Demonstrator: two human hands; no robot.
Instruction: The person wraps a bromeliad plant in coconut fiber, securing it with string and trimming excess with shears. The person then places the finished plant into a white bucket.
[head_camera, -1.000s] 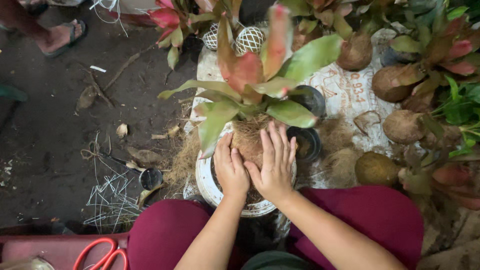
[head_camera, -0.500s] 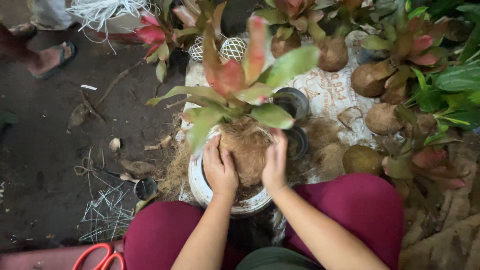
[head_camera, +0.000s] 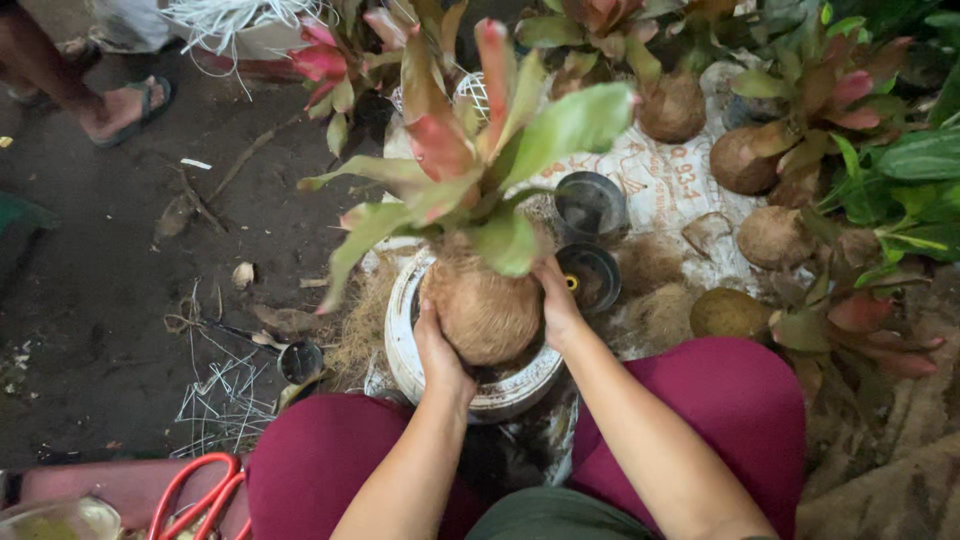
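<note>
Over the white bucket (head_camera: 400, 350), seen from the head camera, the left hand (head_camera: 438, 350) and right hand (head_camera: 556, 300) cupped the fibre root ball (head_camera: 485, 310) of a red-green plant (head_camera: 470, 170); loose fibre could shed, or the leafy top might tip it sideways.

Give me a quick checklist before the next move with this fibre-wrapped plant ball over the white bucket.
1. Left hand on the plant ball: ok, cupping its lower left side.
2. Right hand on the ball: ok, pressed to its right side.
3. Ball over the white bucket: ok.
4. Fibre wrap closed all round: cannot tell, far side hidden.
5. Leaves upright: ok.
6. Red-handled scissors nearby: ok, by the left knee.
</note>
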